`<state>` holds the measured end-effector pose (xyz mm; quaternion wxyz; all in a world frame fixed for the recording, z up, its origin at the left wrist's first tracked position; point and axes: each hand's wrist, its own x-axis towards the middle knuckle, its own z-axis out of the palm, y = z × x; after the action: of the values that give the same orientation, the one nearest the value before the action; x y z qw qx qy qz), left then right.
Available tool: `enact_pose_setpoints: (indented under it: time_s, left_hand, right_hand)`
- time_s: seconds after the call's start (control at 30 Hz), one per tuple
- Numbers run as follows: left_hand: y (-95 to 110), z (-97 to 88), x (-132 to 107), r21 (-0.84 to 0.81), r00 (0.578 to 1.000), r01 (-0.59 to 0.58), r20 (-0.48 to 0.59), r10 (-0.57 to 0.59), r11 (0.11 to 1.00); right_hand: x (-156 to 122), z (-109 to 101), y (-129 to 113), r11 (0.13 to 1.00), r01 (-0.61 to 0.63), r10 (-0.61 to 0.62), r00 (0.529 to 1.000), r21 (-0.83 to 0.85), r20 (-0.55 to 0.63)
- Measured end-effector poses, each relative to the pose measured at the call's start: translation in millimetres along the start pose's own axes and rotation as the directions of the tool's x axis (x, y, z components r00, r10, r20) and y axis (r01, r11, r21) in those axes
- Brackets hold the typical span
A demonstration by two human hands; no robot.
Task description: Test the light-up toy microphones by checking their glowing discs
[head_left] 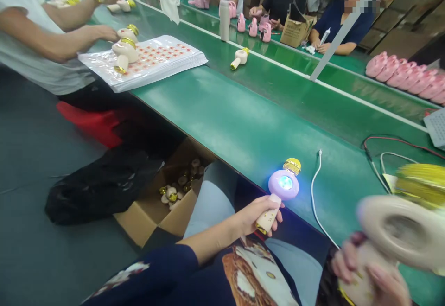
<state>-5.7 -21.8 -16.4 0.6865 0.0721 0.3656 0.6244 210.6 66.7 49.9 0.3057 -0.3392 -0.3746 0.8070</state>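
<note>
My left hand [259, 215] is wrapped around the handle of a toy microphone [274, 185] with a gold ribbed head, held over the near edge of the green table. Its round middle part glows blue and violet, and gold marks show on its cream handle. Close to the camera at the lower right, my right hand [365, 269] grips the handle of a second cream toy microphone [410, 236]. This one is blurred, with its gold head up and no clear light in its ring. A white cable [314, 183] lies on the table between the two hands.
Red and white wires [375, 157] lie at the right. A stack of bagged sheets [167, 65] bears microphones beside a co-worker [52, 41]. Another microphone [239, 58] lies farther back, near a bottle [224, 21]. Below left stands a carton [146, 222] of microphones. Pink toys [406, 76] line the far side.
</note>
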Motion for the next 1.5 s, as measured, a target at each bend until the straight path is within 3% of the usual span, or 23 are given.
enact_pose_setpoints:
  time_s: [0.13,0.33,0.6,1.5]
  left_hand:
    - [-2,-2.4,-2,-0.066,0.998,0.054,0.027,-0.053,0.996]
    - [-1,-2.6,-3,-0.092,0.993,0.119,0.04,-0.115,0.989]
    - [6,5.3,-6,-0.092,0.985,0.16,-0.043,-0.164,0.983]
    - [6,5.7,-6,-0.125,0.985,0.165,-0.028,-0.17,0.978]
  right_hand:
    - [13,12,39,0.976,-0.187,0.192,0.981,0.112,-0.037]
    - [14,24,71,0.941,-0.284,0.296,0.954,0.185,-0.041]
    - [19,28,74,0.923,-0.284,0.305,0.951,0.261,-0.044]
    - [18,20,80,0.94,-0.247,0.243,0.969,0.235,0.045]
